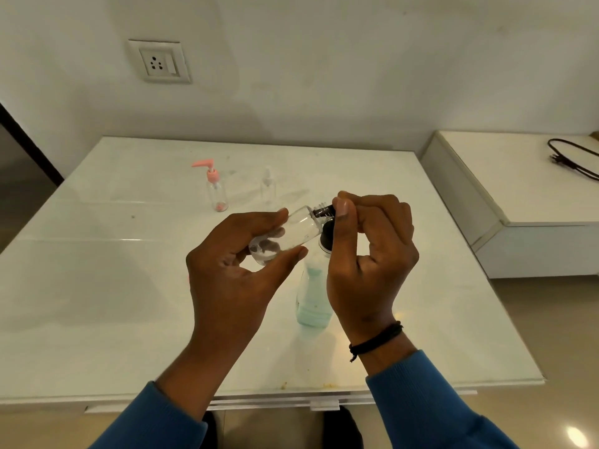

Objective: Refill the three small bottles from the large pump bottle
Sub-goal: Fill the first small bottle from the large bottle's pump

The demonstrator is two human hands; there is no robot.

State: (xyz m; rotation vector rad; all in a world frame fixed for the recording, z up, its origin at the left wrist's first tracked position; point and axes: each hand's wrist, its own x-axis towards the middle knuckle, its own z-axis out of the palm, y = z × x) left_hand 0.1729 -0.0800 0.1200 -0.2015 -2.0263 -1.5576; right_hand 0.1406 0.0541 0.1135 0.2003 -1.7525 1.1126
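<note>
**A:** What are the hands doing?

**B:** The left hand point(233, 270) holds a small clear plastic bottle point(285, 236) above the worktop, thumb and fingers curled round its body, neck tilted up to the right. The right hand point(369, 254) pinches a dark part point(324, 210) at the bottle's threaded neck between thumb and forefinger.

**A:** Is that dark part a cap?

**B:** I cannot tell; the fingers cover most of it.

**A:** Where is the large bottle?

**B:** The large clear pump bottle with pale blue-green liquid point(312, 299) stands on the white glossy worktop point(113, 286), just below the hands. The right hand hides much of its black and white top point(325, 243).

**A:** And the other small ones?

**B:** Farther back stand a small clear bottle with a pink pump point(215, 189) and a small clear bottle with a clear top point(268, 187), faint against the white surface.

**A:** Any room to move?

**B:** Open surface lies to the left and right of the hands. The near edge runs just under the blue sleeves point(431, 413).
</note>
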